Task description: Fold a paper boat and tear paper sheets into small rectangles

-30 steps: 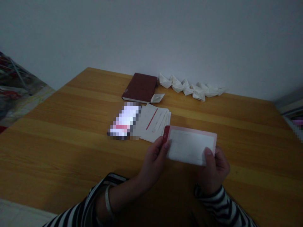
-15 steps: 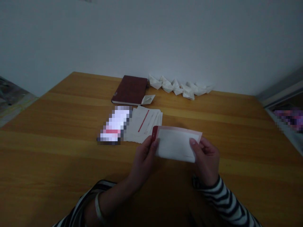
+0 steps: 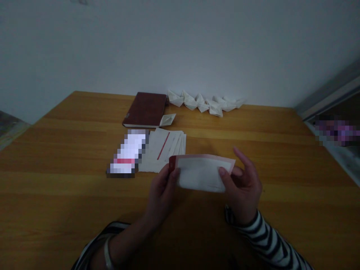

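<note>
A folded sheet of paper, white with a pink upper border and a dark red left corner, is held up off the table between my hands. My left hand pinches its left end, thumb in front and the other fingers behind. At the right end my right hand has its thumb on the front face and fingers behind. Its index finger sticks up away from the paper. Beyond the left hand lies a fanned stack of paper sheets, the top one bearing a red line.
A phone with a lit, pixelated screen lies left of the stack. Behind it rests a brown notebook, with one folded paper boat at its corner. Several more paper boats line the wall. Everything lies on a wooden table.
My right index finger has lifted and stretched upward off the folded paper. The whole view has shifted slightly, so the table things appear further left.
</note>
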Demonstrator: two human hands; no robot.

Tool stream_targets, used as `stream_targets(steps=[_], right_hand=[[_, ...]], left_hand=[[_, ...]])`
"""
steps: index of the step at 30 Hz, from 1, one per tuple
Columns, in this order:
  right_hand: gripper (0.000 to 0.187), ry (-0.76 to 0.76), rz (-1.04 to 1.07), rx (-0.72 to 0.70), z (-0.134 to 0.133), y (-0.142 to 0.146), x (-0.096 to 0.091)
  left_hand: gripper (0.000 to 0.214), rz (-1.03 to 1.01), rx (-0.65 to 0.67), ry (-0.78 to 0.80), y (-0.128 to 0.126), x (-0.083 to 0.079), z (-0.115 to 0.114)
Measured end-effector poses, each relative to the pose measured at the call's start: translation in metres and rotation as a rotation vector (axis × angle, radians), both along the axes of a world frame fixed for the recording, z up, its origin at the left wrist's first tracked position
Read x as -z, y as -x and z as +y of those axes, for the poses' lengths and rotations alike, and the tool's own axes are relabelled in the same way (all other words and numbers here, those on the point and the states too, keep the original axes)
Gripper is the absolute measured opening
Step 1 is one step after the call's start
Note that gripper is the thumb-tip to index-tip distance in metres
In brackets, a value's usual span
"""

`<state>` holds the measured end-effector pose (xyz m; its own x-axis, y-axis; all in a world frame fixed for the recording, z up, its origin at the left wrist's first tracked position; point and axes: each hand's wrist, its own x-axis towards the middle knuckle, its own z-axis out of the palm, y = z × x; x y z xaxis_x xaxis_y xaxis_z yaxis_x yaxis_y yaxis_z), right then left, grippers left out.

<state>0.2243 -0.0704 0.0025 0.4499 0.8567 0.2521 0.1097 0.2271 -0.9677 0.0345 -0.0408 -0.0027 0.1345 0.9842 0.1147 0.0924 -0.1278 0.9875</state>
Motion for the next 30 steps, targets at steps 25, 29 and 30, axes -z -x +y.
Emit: stream_targets(steps=[25, 29, 30], right_hand=[[0.022, 0.001, -0.475, -0.061, 0.012, -0.029, -0.015], [0.026, 0.134, -0.31, -0.22, 0.015, -0.033, -0.017], [0.026, 0.158, -0.276, -0.266, 0.016, -0.034, -0.018]], left_hand=[[0.025, 0.036, -0.034, 0.096, 0.0, 0.002, 0.001], [0.025, 0.001, 0.006, 0.157, 0.0, 0.003, 0.002], [0.026, -0.008, 0.02, 0.173, 0.0, 0.003, 0.002]])
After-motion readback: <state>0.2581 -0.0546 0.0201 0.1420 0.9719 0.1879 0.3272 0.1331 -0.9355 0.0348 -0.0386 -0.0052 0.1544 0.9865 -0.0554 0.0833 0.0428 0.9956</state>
